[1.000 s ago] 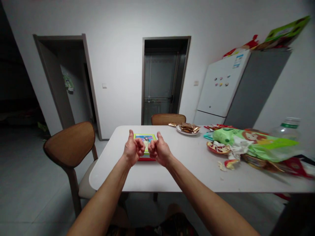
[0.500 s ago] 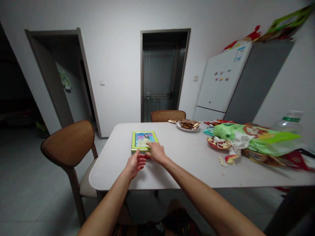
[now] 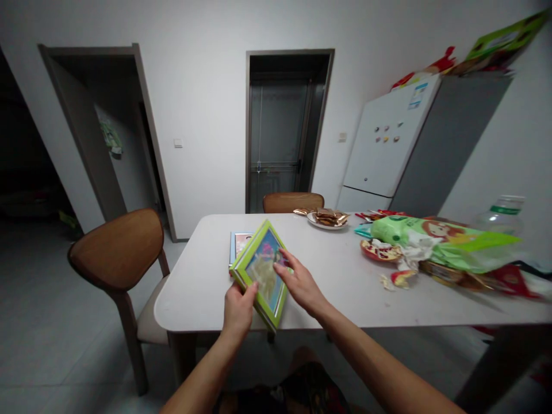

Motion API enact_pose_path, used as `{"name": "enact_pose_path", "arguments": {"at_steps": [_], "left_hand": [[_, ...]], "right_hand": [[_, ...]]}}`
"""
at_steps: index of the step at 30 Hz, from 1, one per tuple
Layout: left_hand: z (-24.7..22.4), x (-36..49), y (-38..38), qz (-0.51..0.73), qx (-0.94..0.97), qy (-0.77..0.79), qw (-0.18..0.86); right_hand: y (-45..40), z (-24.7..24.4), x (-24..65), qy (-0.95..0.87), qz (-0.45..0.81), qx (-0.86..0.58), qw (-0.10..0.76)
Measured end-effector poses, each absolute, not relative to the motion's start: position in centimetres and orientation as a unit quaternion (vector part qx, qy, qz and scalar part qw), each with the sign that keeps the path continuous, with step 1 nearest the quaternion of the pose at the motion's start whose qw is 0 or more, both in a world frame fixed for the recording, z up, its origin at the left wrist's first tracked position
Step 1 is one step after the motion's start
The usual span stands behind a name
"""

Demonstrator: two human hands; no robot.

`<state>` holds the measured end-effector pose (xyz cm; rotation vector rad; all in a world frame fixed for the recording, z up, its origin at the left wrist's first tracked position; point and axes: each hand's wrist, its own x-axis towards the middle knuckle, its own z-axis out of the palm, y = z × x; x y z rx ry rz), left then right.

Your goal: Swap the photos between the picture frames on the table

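Note:
A lime-green picture frame (image 3: 248, 267) with a figure in a pale dress is raised above the table's near edge, turned cornerwise and tilted. My left hand (image 3: 238, 310) grips its lower left side, thumb on the front. On the opposite side, my right hand (image 3: 302, 284) holds the right edge, with fingertips over the picture; its other fingers are partly hidden. Behind the green frame, a light-blue picture frame (image 3: 233, 247) lies on the table, mostly covered from view. Something red shows at that frame's near edge.
On the white table (image 3: 198, 287) sit a plate of brown-wrapped packets (image 3: 330, 218), an opened pomegranate (image 3: 380, 251), peel pieces (image 3: 403, 279) and a green plastic bag (image 3: 457, 238). A large clear jar (image 3: 502, 215) stands far right. Wooden chairs (image 3: 118, 247) (image 3: 293, 202) stand left and behind.
The green frame has come up off the light-blue one, moved toward me and turned cornerwise. My left hand has closed on its side, and the light-blue frame has come into view.

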<state>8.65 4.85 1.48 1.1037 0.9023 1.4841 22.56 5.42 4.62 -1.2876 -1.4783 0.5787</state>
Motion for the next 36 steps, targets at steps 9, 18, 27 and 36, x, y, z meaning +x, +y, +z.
{"name": "enact_pose_path", "arguments": {"at_steps": [9, 18, 27, 36], "left_hand": [[2.4, 7.0, -3.4, 0.411, 0.848, 0.322, 0.090], [-1.9, 8.1, -2.4, 0.233, 0.897, 0.374, 0.031], [-3.0, 10.5, -1.4, 0.207, 0.904, 0.374, 0.015], [-2.9, 5.5, 1.2, 0.315, 0.829, 0.435, 0.158]], "right_hand": [[-0.3, 3.9, 23.4, -0.331, 0.569, -0.397, 0.639], [3.8, -1.7, 24.4, -0.591, 0.358, -0.607, 0.394], [5.9, -3.6, 25.2, -0.697, 0.052, -0.672, 0.245], [6.5, -3.4, 25.2, -0.738, 0.056, -0.634, 0.223]]}}
